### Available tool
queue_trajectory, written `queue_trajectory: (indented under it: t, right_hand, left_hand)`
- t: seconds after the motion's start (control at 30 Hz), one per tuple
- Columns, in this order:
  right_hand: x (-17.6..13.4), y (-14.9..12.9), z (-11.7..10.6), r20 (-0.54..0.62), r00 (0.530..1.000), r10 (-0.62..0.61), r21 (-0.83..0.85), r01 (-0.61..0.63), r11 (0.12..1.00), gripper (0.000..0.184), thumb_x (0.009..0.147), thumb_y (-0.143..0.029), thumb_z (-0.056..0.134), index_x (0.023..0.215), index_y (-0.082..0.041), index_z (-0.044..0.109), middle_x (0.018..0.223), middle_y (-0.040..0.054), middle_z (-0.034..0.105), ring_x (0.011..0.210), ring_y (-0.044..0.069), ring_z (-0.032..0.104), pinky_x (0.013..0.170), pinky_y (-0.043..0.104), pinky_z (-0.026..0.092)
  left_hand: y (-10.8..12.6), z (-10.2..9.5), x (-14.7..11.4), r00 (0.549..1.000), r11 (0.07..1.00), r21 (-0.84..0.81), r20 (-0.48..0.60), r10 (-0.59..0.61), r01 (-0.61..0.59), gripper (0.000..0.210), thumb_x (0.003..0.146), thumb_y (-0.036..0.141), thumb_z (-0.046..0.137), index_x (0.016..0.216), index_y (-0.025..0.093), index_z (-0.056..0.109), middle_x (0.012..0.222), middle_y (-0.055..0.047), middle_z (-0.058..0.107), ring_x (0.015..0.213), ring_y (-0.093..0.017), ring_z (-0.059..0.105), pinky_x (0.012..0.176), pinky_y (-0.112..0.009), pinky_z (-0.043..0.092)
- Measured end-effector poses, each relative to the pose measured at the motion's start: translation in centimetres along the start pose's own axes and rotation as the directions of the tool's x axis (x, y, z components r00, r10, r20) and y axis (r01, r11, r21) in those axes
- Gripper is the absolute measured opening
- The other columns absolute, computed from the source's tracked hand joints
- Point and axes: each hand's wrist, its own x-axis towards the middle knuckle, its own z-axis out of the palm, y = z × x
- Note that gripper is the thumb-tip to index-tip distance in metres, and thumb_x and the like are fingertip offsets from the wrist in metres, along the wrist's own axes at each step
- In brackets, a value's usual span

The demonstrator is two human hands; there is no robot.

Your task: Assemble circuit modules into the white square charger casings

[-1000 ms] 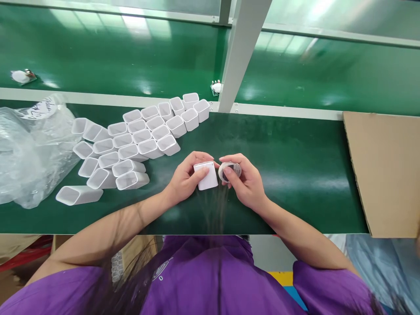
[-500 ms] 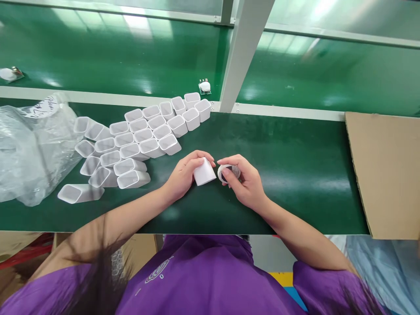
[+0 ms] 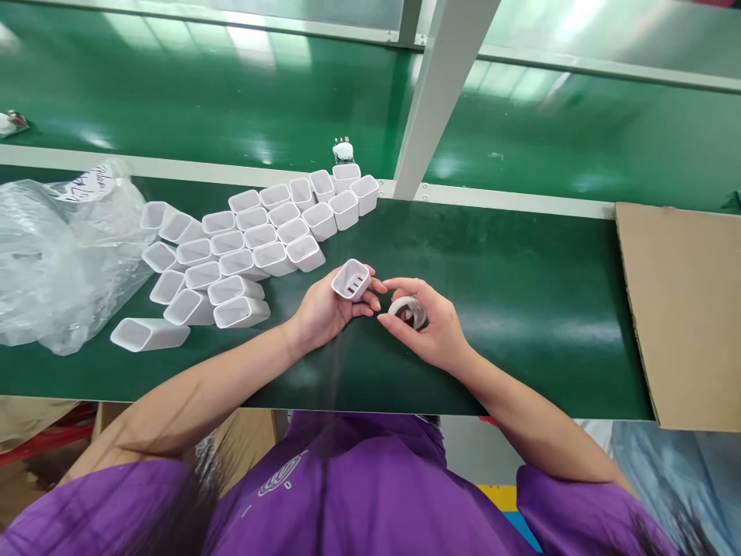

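Observation:
A white plastic charger housing (image 3: pixel 347 279) rests in my left hand (image 3: pixel 325 309), its open end tipped up toward me. Small dark port slots show inside it. My left thumb and fingers curl around its lower part. In my right hand (image 3: pixel 431 324) is a small white ring that looks like a roll of tape (image 3: pixel 412 307), gripped between thumb and fingers. The two hands are close together over the green bench, fingertips nearly meeting. To the left, several more white housings (image 3: pixel 253 238) stand packed in slanting rows, open ends up.
A clear plastic bag (image 3: pixel 63 262) with a handwritten label lies at the left. Brown cardboard (image 3: pixel 683 316) covers the right end of the green bench (image 3: pixel 521 293). Behind the rows sits a small plug part with metal pins (image 3: pixel 343 150), near a grey post (image 3: pixel 443 93).
My left hand has turned the housing from its smooth outer side to its open end. The right thumb has come off the ring's face to its edge.

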Motion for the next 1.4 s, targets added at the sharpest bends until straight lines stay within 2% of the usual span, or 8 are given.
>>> queue_trajectory:
  t: [0.17,0.27,0.33,0.53,0.67,0.77,1.13,1.4]
  right_hand:
    - [-0.5,0.2,0.5,0.044,0.996,0.072,-0.068,-0.069,0.995,0.050,0.093,-0.043,0.066,0.135,-0.024,0.047,0.056,-0.0109,0.043,0.045,0.011,0.043,0.050,0.022,0.038]
    - [-0.6,0.4,0.7,0.035,0.998,0.052,-0.121,-0.047,0.992,0.046,0.091,-0.042,0.067,0.130,-0.025,0.050,0.060,-0.0095,0.052,0.046,0.011,0.047,0.051,0.022,0.038]
    - [-0.5,0.6,0.7,0.020,0.998,0.059,-0.116,-0.056,0.992,0.043,0.090,-0.040,0.067,0.127,-0.025,0.051,0.067,-0.0075,0.061,0.048,0.011,0.050,0.052,0.022,0.039]
    - [0.3,1.1,-0.1,0.127,0.981,0.148,0.132,-0.165,0.977,0.048,0.087,-0.035,0.066,0.130,-0.022,0.050,0.069,-0.0067,0.065,0.049,0.010,0.049,0.051,0.020,0.037]
    - [0.3,1.4,0.1,0.240,0.965,0.109,0.215,-0.162,0.963,0.055,0.087,-0.040,0.067,0.135,-0.020,0.049,0.059,-0.0094,0.054,0.047,0.009,0.041,0.050,0.020,0.035]
    - [0.1,1.5,0.3,0.250,0.964,0.095,0.190,-0.145,0.971,0.056,0.087,-0.043,0.067,0.136,-0.021,0.049,0.059,-0.0093,0.052,0.048,0.010,0.039,0.051,0.021,0.035]
    - [0.0,1.2,0.3,0.248,0.965,0.081,0.151,-0.121,0.981,0.055,0.088,-0.048,0.065,0.132,-0.018,0.051,0.060,-0.0082,0.053,0.051,0.012,0.043,0.054,0.023,0.038]
    - [1.0,0.4,-0.4,0.252,0.926,0.282,0.180,-0.332,0.926,0.050,0.081,-0.046,0.070,0.117,-0.018,0.051,0.060,-0.0071,0.057,0.046,0.009,0.041,0.047,0.020,0.030]
  left_hand:
    - [-0.4,0.4,-0.2,0.999,0.994,0.106,0.015,0.030,-0.031,0.025,0.086,0.040,0.057,0.096,0.017,0.062,0.091,-0.007,0.070,0.070,-0.016,0.065,0.058,-0.027,0.054]
    - [-0.8,0.4,-0.3,0.993,0.967,0.227,0.034,0.111,-0.115,0.030,0.087,0.047,0.059,0.096,0.018,0.061,0.086,-0.003,0.067,0.071,-0.014,0.063,0.060,-0.024,0.054]
    - [-0.9,0.2,-0.4,0.964,0.909,0.319,0.089,0.251,-0.266,0.029,0.086,0.044,0.063,0.099,0.019,0.062,0.092,-0.004,0.068,0.077,-0.013,0.064,0.066,-0.023,0.055]
    - [-0.9,-0.6,-1.5,0.759,0.541,0.536,0.393,0.520,-0.648,0.057,0.083,0.027,0.070,0.135,0.024,0.049,0.139,-0.012,0.054,0.121,-0.024,0.056,0.088,-0.031,0.055]
    - [-1.3,-1.0,-1.7,0.564,0.209,0.608,0.481,0.672,-0.766,0.064,0.078,0.025,0.074,0.136,0.027,0.048,0.117,-0.009,0.067,0.094,-0.018,0.064,0.074,-0.029,0.054]
    - [-1.3,-1.0,-1.7,0.474,0.086,0.609,0.513,0.715,-0.789,0.064,0.075,0.024,0.076,0.133,0.027,0.049,0.108,-0.007,0.070,0.078,-0.015,0.060,0.066,-0.028,0.052]
    - [-0.9,-0.6,-1.7,0.513,0.155,0.589,0.509,0.691,-0.793,0.059,0.075,0.025,0.077,0.127,0.023,0.049,0.115,-0.011,0.069,0.093,-0.019,0.064,0.065,-0.027,0.052]
    - [-1.0,-0.7,-1.3,0.660,0.398,0.570,0.376,0.651,-0.718,0.061,0.077,0.027,0.076,0.129,0.023,0.045,0.122,-0.011,0.066,0.106,-0.020,0.064,0.074,-0.025,0.053]
